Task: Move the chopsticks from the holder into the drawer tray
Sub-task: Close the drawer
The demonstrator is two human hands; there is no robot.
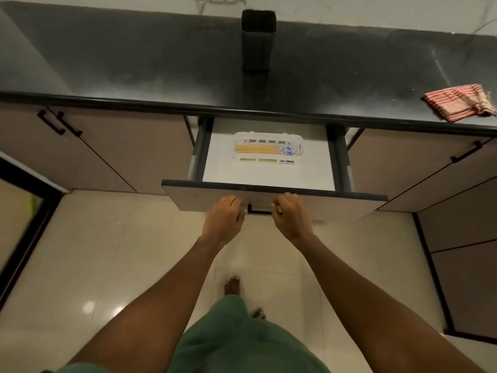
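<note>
**Drawer open, chopsticks lying in tray**

While both my arms reach forward, my left hand (224,215) and my right hand (291,214) sit on the drawer front (336,208), one on each side of the dark handle (259,209). Left hand: fingers curled over the front panel just left of the handle; whether they grip the handle itself I cannot tell. Right hand: fingers bent likewise, thumb tip close to the handle's right end, nothing else held. Neither hand carries a chopstick.

Drawer (269,173): pulled out, pale floor inside, dark side rails. Tray (269,135): clear plastic with slotted walls, placed toward the back of the drawer, well apart from my hands. Chopsticks (258,149): a pale wooden bundle lying flat lengthwise in the tray, their right ends patterned in blue and white.

Counter (134,63): dark, glossy, above the drawer. Holder (257,41): tall dark square tube, standing upright on the counter near the back wall, directly behind the drawer; no contents can be made out through its open top. Cloth (460,105): red-and-white striped, folded, near the counter's right front edge.

Cabinet doors (121,152): beige with black bar handles, on both sides of the drawer. Floor (107,265): light glossy tiles, my bare feet (232,285) on it below green clothing (236,337).
</note>
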